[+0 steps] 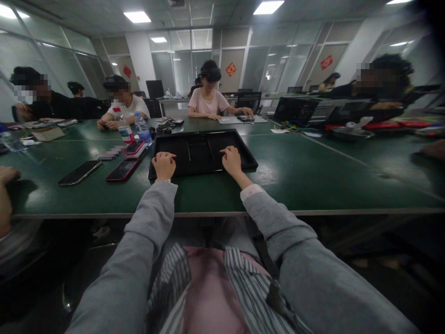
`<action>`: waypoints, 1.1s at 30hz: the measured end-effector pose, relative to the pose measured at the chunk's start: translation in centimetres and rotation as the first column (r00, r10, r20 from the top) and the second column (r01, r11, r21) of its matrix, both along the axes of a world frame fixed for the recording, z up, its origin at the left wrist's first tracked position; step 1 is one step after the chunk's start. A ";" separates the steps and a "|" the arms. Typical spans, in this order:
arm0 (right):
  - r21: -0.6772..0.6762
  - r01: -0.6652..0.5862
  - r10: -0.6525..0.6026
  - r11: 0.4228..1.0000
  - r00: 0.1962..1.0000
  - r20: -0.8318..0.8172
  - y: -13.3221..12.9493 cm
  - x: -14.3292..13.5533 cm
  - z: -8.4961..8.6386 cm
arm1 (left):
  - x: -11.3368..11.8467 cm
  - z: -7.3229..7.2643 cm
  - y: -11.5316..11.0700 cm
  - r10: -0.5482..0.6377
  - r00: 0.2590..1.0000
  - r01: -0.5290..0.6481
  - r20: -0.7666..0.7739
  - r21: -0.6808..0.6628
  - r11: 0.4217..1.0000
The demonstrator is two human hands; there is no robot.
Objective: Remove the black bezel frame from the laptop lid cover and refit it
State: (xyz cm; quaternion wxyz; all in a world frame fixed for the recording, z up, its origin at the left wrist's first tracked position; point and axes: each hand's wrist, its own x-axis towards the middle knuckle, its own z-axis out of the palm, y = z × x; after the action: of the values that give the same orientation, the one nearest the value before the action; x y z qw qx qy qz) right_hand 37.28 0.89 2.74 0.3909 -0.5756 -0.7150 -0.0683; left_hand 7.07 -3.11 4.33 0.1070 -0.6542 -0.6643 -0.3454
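While ceiling lights (137, 17) glow, the green table (299, 185) bears a black tray (200, 152).

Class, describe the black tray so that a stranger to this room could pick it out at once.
Find the green table, then its near side, where the person's left hand and right hand are. The black tray stretches between and beyond them: rectangular, raised-rimmed, far wider than the red-edged phone to its left.

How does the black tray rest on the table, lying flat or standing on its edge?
Lying flat: the black tray shows its broad face upward, low on the green table.
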 end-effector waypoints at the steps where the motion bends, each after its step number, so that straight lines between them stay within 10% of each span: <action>1: 0.017 0.040 -0.040 0.999 0.999 -0.009 0.1 1.0 -0.1 | -0.7 -0.1 0.0 0.062 0.998 -0.062 0.021 0.019 0.998; 8: -0.045 0.389 -0.389 0.920 0.896 -0.215 2.5 10.8 -3.5 | -7.5 -2.4 1.5 0.318 0.920 -0.282 0.229 -0.174 0.943; 12: -0.246 0.246 -0.331 0.937 0.849 -0.413 4.2 14.1 -5.2 | -9.6 -3.6 2.4 0.264 0.922 -0.174 0.282 -0.307 0.936; 20: -0.255 -0.023 -0.105 0.967 0.872 -0.477 5.1 12.5 -5.5 | -9.7 -4.0 2.7 0.249 0.925 -0.164 0.285 -0.293 0.942; 33: -0.394 -0.167 -0.101 0.904 0.812 -0.575 2.4 9.9 -4.8 | -10.9 -4.7 3.6 0.276 0.896 -0.176 0.348 -0.292 0.940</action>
State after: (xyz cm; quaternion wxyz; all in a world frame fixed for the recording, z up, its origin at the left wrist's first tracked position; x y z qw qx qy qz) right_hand 47.17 3.31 -2.01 0.4564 -0.6269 -0.5677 0.2763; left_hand -3.83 0.52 -0.40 -0.0697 -0.5000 -0.7827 -0.3640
